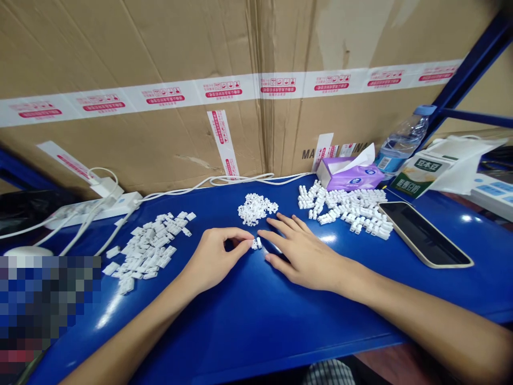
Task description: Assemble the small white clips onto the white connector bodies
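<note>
Thumb and forefinger of my left hand (218, 256) pinch a small white plastic piece (256, 244) at the middle of the blue table. My right hand (294, 250) rests just to the right of it, fingers spread and nothing held. Beyond both hands lies a heap of tiny white parts (255, 208). Flat white plastic pieces (146, 248) are piled loosely left of my left hand. At the right, a larger group of white pieces (352, 208) lies in front of the tissue pack. The pinched piece is too small to identify.
A purple tissue pack (349, 174), a water bottle (404, 141) and a green-white carton (420, 174) stand at the back right. A phone (425, 235) lies nearer. A power strip (96, 208) with white cables (192, 188) runs along the back left, before a cardboard wall (160, 53).
</note>
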`<state>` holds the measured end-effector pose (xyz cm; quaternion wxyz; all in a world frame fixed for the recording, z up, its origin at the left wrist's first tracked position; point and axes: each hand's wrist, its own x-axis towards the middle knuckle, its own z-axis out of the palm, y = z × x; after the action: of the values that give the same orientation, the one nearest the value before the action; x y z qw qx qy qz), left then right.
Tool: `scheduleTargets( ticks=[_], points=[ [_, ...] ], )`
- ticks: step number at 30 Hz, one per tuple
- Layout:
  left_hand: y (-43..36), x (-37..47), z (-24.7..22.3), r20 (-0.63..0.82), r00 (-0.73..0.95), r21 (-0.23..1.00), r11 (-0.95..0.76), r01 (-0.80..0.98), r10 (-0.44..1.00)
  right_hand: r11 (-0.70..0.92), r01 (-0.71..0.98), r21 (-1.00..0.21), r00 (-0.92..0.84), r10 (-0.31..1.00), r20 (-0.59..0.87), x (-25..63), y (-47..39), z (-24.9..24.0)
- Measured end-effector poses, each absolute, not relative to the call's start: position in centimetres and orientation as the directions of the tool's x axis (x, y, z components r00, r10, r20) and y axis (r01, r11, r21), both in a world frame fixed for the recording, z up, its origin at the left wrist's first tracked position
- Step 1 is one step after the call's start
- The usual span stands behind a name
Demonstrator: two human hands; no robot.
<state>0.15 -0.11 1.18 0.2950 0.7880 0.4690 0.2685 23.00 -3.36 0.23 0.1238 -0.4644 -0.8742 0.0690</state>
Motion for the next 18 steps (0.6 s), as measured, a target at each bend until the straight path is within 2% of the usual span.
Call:
scheduleTargets(
  ticks=[5,18],
  points=[
    [-0.01,0.47,1.36,0.19,0.428,0.68,-0.433,0.592,0.884,0.564,0.794,-0.226,-0.542,0.826,0.157,23.03,-3.44,0.25],
    [0.01,0.87,1.19,0.174,0.421,0.656,-0.423,0.625,0.89,0.559,0.794,-0.24,-0.538,0.829,0.15,23.05,-3.4,0.08]
  ],
)
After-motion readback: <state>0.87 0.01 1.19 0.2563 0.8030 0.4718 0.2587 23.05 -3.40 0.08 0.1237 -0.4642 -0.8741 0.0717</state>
